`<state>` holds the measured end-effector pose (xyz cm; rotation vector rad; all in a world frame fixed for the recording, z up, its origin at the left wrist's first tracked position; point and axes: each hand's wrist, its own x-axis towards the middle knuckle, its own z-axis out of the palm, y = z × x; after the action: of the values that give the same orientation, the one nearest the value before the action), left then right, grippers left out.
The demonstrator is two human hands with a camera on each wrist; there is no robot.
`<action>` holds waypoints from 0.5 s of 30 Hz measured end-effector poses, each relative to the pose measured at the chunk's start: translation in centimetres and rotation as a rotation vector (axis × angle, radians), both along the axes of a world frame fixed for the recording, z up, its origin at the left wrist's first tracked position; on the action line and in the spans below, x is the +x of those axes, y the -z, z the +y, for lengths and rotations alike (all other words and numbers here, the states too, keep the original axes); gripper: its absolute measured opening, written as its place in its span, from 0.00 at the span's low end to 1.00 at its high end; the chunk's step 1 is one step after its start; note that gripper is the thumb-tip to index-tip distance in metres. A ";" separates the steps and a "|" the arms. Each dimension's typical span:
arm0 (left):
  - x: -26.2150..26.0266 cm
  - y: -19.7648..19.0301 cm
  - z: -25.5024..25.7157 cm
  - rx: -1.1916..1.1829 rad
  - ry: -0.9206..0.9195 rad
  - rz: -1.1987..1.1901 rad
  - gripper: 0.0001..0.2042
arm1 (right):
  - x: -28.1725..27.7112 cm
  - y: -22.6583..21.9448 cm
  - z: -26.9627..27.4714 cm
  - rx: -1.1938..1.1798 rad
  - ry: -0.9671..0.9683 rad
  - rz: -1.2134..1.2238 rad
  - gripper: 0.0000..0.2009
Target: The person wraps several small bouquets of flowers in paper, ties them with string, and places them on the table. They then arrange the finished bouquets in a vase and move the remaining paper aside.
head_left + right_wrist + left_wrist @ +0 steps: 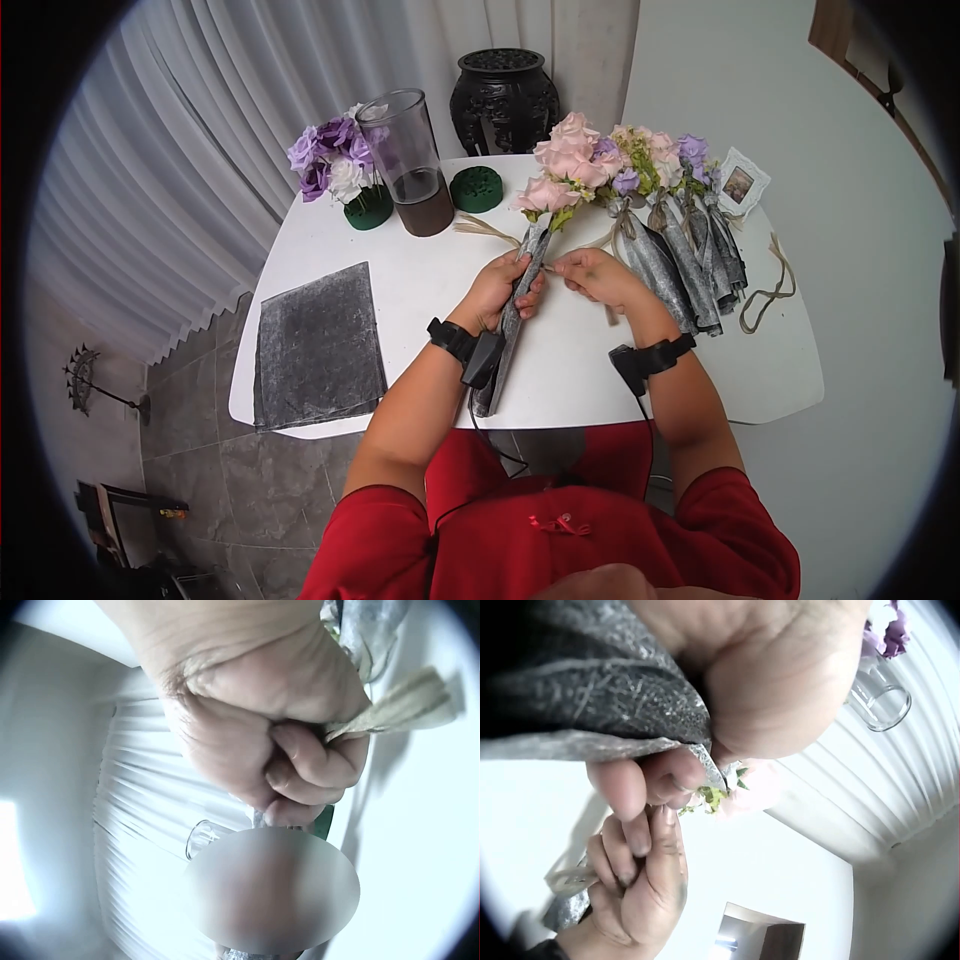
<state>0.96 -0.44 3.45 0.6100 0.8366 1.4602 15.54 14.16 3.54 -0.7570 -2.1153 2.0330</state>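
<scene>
My left hand [492,290] grips a bouquet rolled in dark grey wrapping paper [505,345], its fingers curled round the upper part of the cone. Pink roses [547,194] with green leaves stick out of the top, and the narrow end points toward my body. Beside the wrap, my right hand [602,278] pinches a strand of beige raffia ribbon [411,703], whose loose end hangs out of the curled fingers in the right wrist view. Another raffia tail [484,228] sticks out on the bouquet's left side. In the left wrist view, the right fingertips are close to the left fingers.
Several wrapped bouquets [680,260] lie at the right, near a raffia loop [770,295] and a white picture frame [743,182]. A grey sheet [318,345] lies at the left. Behind stand a glass vase [408,150], green foam [476,188] and purple-white flowers [330,155].
</scene>
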 end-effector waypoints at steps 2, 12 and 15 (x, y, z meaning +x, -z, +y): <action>-0.1 -0.1 0.1 -0.064 -0.066 0.091 0.08 | 0.5 0.2 0.7 0.489 -0.038 0.054 0.11; 1.3 0.4 0.8 -0.133 -0.131 0.395 0.08 | -0.1 -8.2 -1.6 1.315 -0.074 -0.059 0.10; 1.7 0.8 0.8 -0.118 -0.179 0.508 0.09 | -3.2 -8.9 -1.2 1.459 -0.229 -0.134 0.10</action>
<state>2.63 0.37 2.67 0.8497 1.3930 1.4205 12.30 12.98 12.49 -0.3412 -2.9315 0.0635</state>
